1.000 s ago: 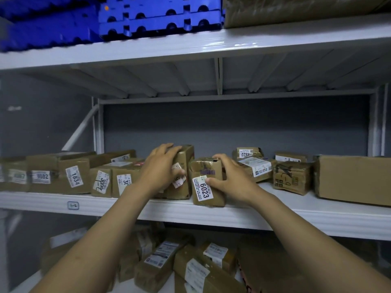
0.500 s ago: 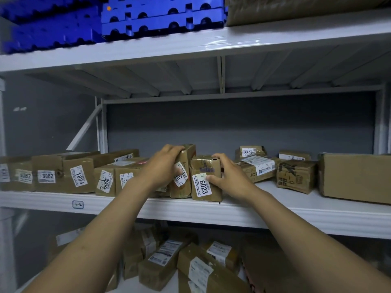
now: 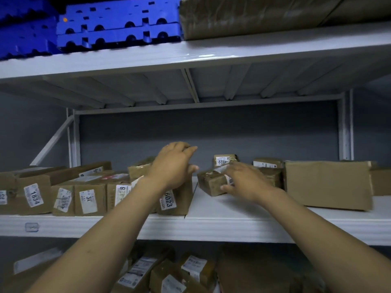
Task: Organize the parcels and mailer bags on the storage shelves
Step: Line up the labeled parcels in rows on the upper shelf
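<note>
Left hand (image 3: 173, 166) clasps top of parcel 6023 (image 3: 181, 198), upright at middle shelf (image 3: 211, 227) front. Right hand (image 3: 245, 182), off 6023 since earlier frame, lies spread on small taped parcel (image 3: 209, 182); blurred, clasp unconfirmed.

Hidden behind the left hand (image 3: 172, 166): top of the 6023 parcel (image 3: 182, 197), grip unclear. Smeared by blur: right hand (image 3: 243, 180), label of the small parcel (image 3: 209, 183) beneath. Cut by left edge: end parcel (image 3: 4, 187).
</note>
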### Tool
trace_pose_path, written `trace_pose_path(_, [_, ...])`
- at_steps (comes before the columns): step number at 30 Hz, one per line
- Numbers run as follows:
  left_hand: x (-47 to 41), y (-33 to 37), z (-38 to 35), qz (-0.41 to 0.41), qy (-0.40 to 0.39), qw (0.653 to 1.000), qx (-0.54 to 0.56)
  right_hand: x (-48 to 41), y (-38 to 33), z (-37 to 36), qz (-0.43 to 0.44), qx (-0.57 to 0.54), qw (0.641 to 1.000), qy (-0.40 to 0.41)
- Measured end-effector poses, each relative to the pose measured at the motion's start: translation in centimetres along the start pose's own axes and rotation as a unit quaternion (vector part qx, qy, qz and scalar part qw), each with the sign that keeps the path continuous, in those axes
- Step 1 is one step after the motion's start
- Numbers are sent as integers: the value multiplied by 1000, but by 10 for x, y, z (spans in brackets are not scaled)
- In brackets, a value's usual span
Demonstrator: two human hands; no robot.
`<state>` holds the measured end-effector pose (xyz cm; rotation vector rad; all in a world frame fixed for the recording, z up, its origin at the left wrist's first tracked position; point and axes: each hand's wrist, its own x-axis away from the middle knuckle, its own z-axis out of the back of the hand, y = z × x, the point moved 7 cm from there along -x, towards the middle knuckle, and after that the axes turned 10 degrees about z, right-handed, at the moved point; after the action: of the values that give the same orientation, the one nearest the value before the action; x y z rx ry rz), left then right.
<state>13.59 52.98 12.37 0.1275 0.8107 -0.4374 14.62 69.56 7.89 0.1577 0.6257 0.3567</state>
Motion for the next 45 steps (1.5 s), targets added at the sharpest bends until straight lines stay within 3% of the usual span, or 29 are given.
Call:
trace_pose_path(5, [-30, 61, -46, -2, -56, 997, 50, 29, 64, -18, -11, 102, 993, -51])
trace_pose_path(13, [-64, 65, -150, 151, -170, 971, 69, 53, 109, -46, 28, 214, 975, -45])
trace_pose_path(18, [-82, 51, -181, 187, -232, 953, 57, 65, 137, -48, 23, 183, 982, 32])
trace_pose_path(26, [-89, 48, -198, 220, -327, 911, 123, 61, 150, -60, -8, 113, 991, 66])
trace_pose_path(30, [-83, 50, -190, 224, -314, 907, 173, 60, 146, -59, -7, 60, 995, 78])
trace_pose_path(34, [-75, 51, -176, 251, -196, 897, 308, 57, 137, -48, -4, -78, 989, 124])
trace_pose_path(36, [-71, 55, -166, 244, -140, 872, 401, 55, 131, -40, -46, -217, 965, 141])
trace_pose_path(40, [-53, 75, -141, 205, -117, 801, 550, 46, 115, -38, -153, -508, 835, 147])
trace_pose_path(45, [-27, 103, -120, 167, -172, 728, 642, 42, 74, -52, -106, -677, 723, 86])
